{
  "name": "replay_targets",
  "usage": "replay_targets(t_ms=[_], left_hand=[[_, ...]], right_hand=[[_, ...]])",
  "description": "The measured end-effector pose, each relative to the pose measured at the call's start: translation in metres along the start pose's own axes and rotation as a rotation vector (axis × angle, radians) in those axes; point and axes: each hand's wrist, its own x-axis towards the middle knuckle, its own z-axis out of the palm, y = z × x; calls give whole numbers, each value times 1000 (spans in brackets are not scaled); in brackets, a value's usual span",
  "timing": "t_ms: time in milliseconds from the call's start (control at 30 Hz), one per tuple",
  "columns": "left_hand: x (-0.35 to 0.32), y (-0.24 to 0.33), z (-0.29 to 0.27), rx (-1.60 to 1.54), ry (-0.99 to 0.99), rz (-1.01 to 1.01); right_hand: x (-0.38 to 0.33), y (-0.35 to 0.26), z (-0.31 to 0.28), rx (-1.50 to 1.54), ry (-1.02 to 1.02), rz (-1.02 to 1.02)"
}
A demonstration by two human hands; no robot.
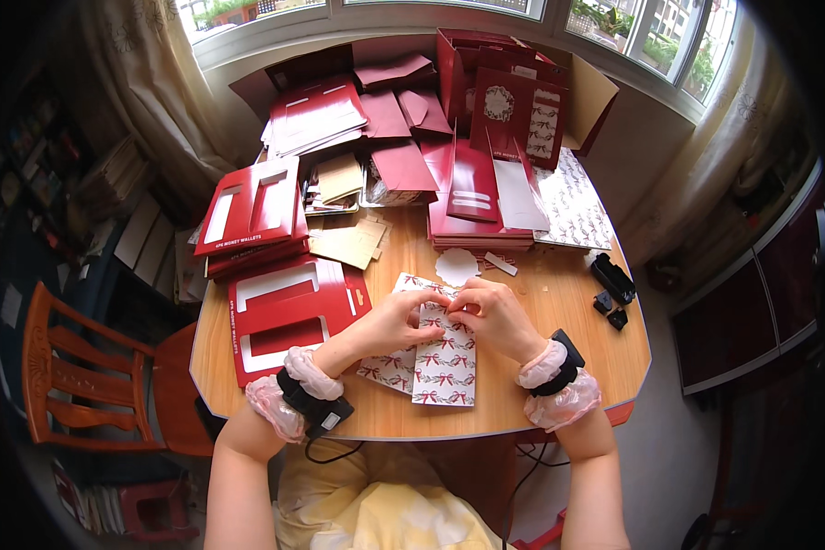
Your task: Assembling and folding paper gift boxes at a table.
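Two hands, the left (390, 323) and the right (497, 316), are meeting over two bow-printed envelopes (445, 357) lying on one table (559, 394). One white scalloped disc (456, 267) is sitting just beyond them. Three black pieces (611, 289) are lying at the right edge. One wooden chair (73, 376) is standing to the left.

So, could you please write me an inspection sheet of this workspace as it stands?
Surface: wooden table, largely covered.
Job's things: bow-patterned paper envelopes lie at the near edge, with the top one pinched at its upper end.
Clutter: red card sleeves, a white scalloped sticker, a cardboard box, black clips.
Grippers: left hand and right hand, both pinching the envelope top.
Cables: black cord from the left wrist device.
Surroundings: window, curtains, wooden chair.
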Motion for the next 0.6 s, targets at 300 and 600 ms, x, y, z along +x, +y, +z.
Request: replay_targets(t_ms=[300, 600], left_hand=[[1, -6, 0, 96, 25, 90], [3, -15, 0, 80, 5, 65]], right_hand=[[1, 3, 4, -59, 11, -87], [3, 10, 5, -131, -10, -188]])
